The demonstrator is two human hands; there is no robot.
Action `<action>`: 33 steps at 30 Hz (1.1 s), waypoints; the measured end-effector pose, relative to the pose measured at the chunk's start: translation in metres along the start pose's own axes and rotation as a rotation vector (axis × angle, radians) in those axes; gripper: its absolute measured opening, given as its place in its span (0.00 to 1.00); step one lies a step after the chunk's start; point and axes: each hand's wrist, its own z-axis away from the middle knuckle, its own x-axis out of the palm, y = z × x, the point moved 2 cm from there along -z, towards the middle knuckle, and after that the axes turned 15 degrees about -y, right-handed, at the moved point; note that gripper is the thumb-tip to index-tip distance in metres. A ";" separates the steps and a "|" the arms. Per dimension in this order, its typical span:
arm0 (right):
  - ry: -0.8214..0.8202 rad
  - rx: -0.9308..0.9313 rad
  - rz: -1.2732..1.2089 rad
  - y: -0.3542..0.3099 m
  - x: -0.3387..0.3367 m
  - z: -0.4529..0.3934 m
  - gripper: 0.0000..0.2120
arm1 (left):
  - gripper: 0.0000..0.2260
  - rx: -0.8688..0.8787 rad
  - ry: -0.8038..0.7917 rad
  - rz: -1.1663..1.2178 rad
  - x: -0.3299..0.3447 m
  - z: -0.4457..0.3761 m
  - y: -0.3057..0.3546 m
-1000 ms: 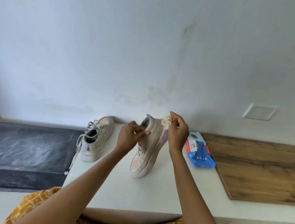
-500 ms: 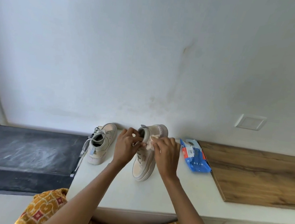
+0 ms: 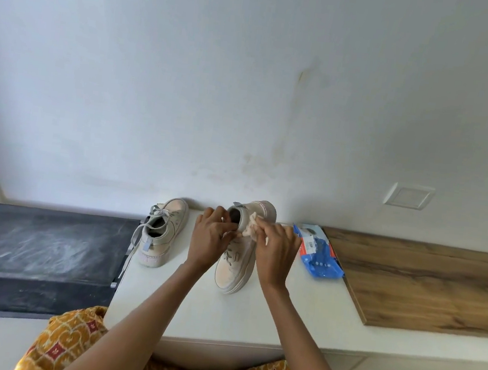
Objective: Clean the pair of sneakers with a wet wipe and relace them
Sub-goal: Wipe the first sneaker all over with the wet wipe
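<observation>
At the centre of the frame, I steady the near sneaker (image 3: 235, 263) on the white bench (image 3: 297, 315) with my left hand (image 3: 211, 237), its fingers (image 3: 218, 214) curled over the collar at the shoe's opening. My right hand (image 3: 275, 249) pinches a crumpled wet wipe (image 3: 250, 227) against the outer side of the heel, the fingers bunched together around the cloth. The shoe stands on its sole, toe pointing toward the lower edge of the frame, heel toward the wall.

The step in hand appears to be the wiping of this first shoe, along its collar and heel. Its laces look loosened across the tongue, though I cannot tell how far they are threaded.

The second sneaker (image 3: 164, 233) waits just to the left, well apart from my hands, its grey laces (image 3: 137, 233) trailing over the bench edge. The blue pack of wipes (image 3: 318, 255) lies to the right, beside a wooden board (image 3: 426, 284).

Next, I judge, the wipe must travel down the side toward the sole and toe, with my left hand holding the shoe firm so it does not tip.
</observation>
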 end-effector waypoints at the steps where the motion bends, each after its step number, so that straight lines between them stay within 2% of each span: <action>1: -0.004 -0.029 0.022 0.002 0.002 0.004 0.11 | 0.13 -0.007 -0.003 -0.004 -0.001 -0.001 -0.002; 3: 0.010 -0.061 0.029 0.002 0.000 0.000 0.09 | 0.09 -0.015 -0.007 -0.037 -0.003 -0.002 -0.004; 6: 0.035 -0.004 -0.013 -0.010 -0.012 -0.030 0.08 | 0.05 0.021 -0.004 -0.083 -0.003 -0.001 -0.002; 12: -0.153 0.105 -0.169 -0.008 -0.002 -0.048 0.10 | 0.02 0.073 0.032 -0.177 0.008 0.001 0.006; 16: -0.115 0.114 -0.127 -0.004 -0.008 -0.044 0.10 | 0.09 -0.008 0.114 -0.110 0.013 0.010 0.012; 18: -0.093 0.115 -0.122 -0.003 -0.011 -0.041 0.11 | 0.17 -0.038 0.136 -0.055 0.012 0.011 0.013; 21: -0.129 0.131 -0.132 0.001 -0.012 -0.041 0.13 | 0.27 0.157 0.030 -0.229 0.011 0.003 0.014; 24: -0.189 0.162 -0.112 0.006 -0.011 -0.046 0.14 | 0.24 0.286 -0.077 -0.393 0.010 -0.002 0.011; 33: -0.219 0.198 -0.271 0.017 -0.008 -0.054 0.12 | 0.22 0.362 -0.149 -0.502 0.007 -0.010 0.012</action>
